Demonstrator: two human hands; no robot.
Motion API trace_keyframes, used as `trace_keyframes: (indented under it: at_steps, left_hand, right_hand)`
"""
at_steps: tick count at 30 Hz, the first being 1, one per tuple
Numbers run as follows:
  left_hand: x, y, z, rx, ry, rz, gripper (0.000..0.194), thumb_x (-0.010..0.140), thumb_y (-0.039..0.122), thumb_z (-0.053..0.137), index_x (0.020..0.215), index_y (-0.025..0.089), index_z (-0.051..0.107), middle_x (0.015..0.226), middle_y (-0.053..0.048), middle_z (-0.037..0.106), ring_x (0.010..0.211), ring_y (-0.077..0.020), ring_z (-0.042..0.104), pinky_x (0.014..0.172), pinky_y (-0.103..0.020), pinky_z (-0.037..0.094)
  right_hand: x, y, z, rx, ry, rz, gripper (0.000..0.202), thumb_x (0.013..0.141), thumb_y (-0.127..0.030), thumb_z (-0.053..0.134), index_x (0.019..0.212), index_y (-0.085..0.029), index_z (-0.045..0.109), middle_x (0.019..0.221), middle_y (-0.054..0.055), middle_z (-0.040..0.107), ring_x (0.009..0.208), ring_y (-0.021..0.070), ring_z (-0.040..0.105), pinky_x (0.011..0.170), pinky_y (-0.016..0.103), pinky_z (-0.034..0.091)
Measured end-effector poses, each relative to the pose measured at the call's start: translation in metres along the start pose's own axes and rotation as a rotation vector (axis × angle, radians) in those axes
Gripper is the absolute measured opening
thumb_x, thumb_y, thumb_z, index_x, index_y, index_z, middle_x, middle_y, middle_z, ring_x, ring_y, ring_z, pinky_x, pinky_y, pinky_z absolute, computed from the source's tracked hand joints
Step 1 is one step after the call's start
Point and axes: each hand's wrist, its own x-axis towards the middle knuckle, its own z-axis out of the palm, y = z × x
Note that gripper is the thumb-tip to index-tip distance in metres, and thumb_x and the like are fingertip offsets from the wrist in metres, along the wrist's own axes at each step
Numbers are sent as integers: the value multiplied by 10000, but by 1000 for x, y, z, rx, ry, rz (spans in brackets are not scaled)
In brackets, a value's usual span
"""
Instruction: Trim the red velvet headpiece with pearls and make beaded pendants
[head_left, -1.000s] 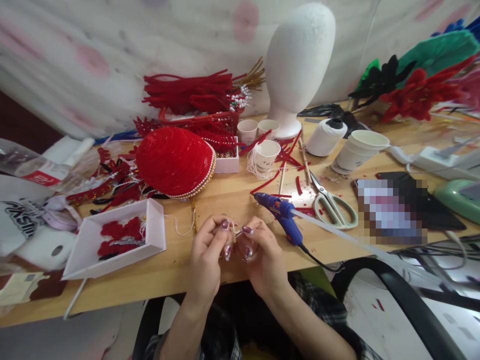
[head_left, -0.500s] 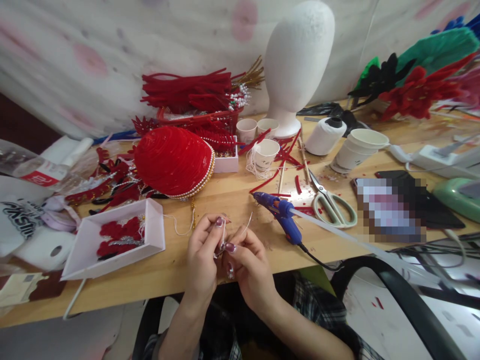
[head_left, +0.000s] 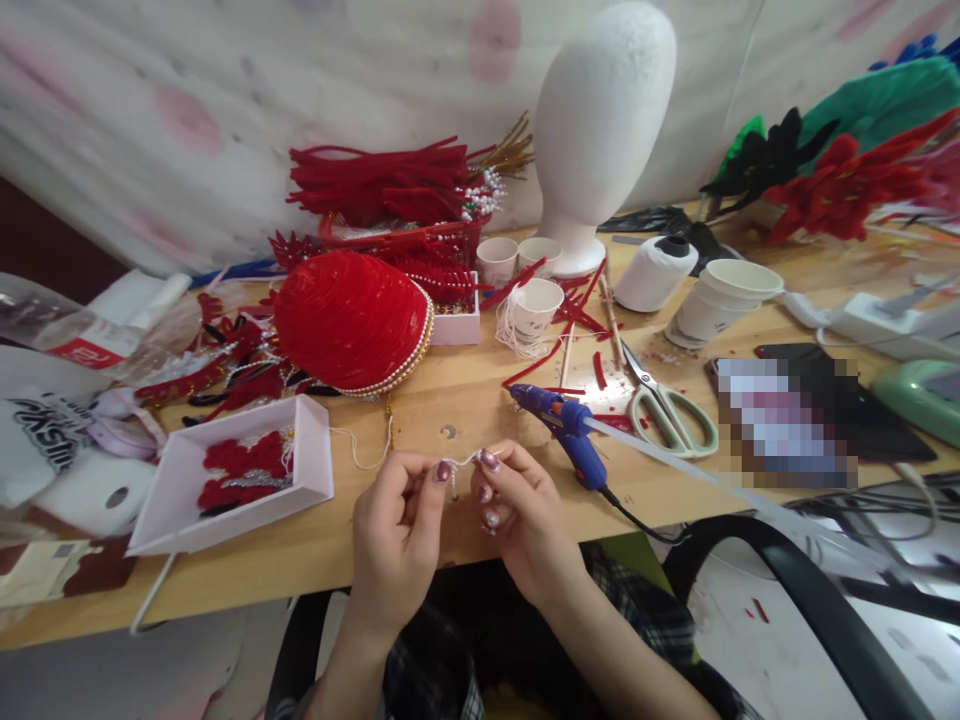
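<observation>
A thin white string (head_left: 466,460) stretches between my two hands above the table's front edge. My left hand (head_left: 401,530) pinches one side of it between thumb and curled fingers. My right hand (head_left: 525,510) pinches the other side near the thumb tip. A short strand, perhaps with small beads, hangs down beside my left thumb. Beyond my left hand sits a red wrapped cap (head_left: 349,320) with a pearl and gold trim. The blue hot glue gun (head_left: 559,430) lies just past my right hand.
A white box (head_left: 315,465) with red pieces stands at left. Green-handled scissors (head_left: 671,405), a thread cone (head_left: 655,275), paper cups (head_left: 536,310) and a white foam head (head_left: 604,130) stand behind. A phone (head_left: 784,420) lies at right. The glue gun's cord runs off the front edge.
My hands have moved apart, the right one outward and slightly up, drawing the string out between them. Half a second ago the fingertips were together.
</observation>
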Motion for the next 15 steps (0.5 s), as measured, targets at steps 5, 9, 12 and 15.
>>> trace_keyframes:
  at_steps: [5,9,12,15]
  left_hand:
    - [-4,6,10,-69,125,-37,240,916,363,625,739,204,590,599,45,524,521,-96,463,498,-186,376]
    - [-5,6,12,-147,75,-71,297,920,437,614,747,198,576,581,52,497,512,-89,443,495,-178,384]
    - [-5,6,12,-142,102,-48,295,922,427,617,744,196,572,587,51,503,525,-85,458,510,-166,402]
    - [-6,6,14,-118,130,14,273,928,391,617,744,193,573,596,54,507,533,-76,474,516,-147,412]
  right_hand:
    - [0,-1,-7,-128,-89,-113,251,714,-330,877,894,-212,747,683,-8,674,531,82,524,501,174,431]
    - [0,-3,-9,-174,-63,-181,207,753,-357,852,912,-240,789,774,6,705,608,95,556,592,200,477]
    - [1,-3,-9,-184,-22,-232,179,774,-403,836,840,-241,795,756,-5,696,631,93,562,640,201,488]
    - [2,-1,-8,-205,15,-272,166,787,-391,833,781,-236,775,691,-29,665,627,85,559,634,182,475]
